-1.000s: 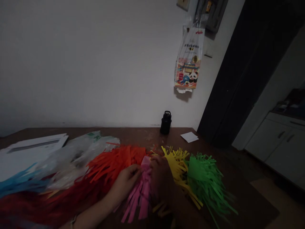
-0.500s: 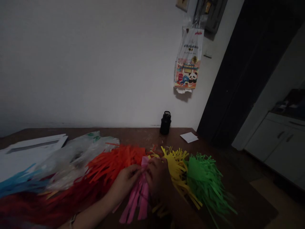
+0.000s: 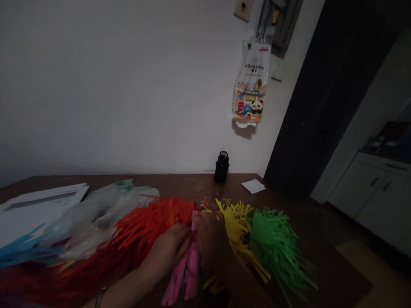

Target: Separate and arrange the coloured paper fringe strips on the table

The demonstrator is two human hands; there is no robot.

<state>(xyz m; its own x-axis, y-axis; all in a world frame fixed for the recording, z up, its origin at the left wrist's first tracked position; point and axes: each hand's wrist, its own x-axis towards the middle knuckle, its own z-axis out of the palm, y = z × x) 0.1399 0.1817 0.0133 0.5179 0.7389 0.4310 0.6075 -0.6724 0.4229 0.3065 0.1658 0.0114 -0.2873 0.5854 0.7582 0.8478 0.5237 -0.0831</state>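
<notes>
With the pink fringe (image 3: 192,273) between the curled left fingers (image 3: 180,233) and right fingers (image 3: 204,223), whose grip I cannot make out, an uneven tug could tear its strips or catch the yellow fringe (image 3: 237,222) just beside the right fingers.

Dim light; pale wall (image 3: 128,85) far, brown tabletop (image 3: 183,184) nearer. Right: tall dark panel (image 3: 321,98), white cabinet (image 3: 366,192) beyond, tan floor (image 3: 359,261).

The left hand (image 3: 171,246) and right hand (image 3: 210,233) sit just beside each other, backs upward, fingers bent inward, fingertips partly hidden. The left forearm (image 3: 128,282) slants outward behind its hand; the right forearm (image 3: 237,278), shadowed, slants the opposite way.
</notes>
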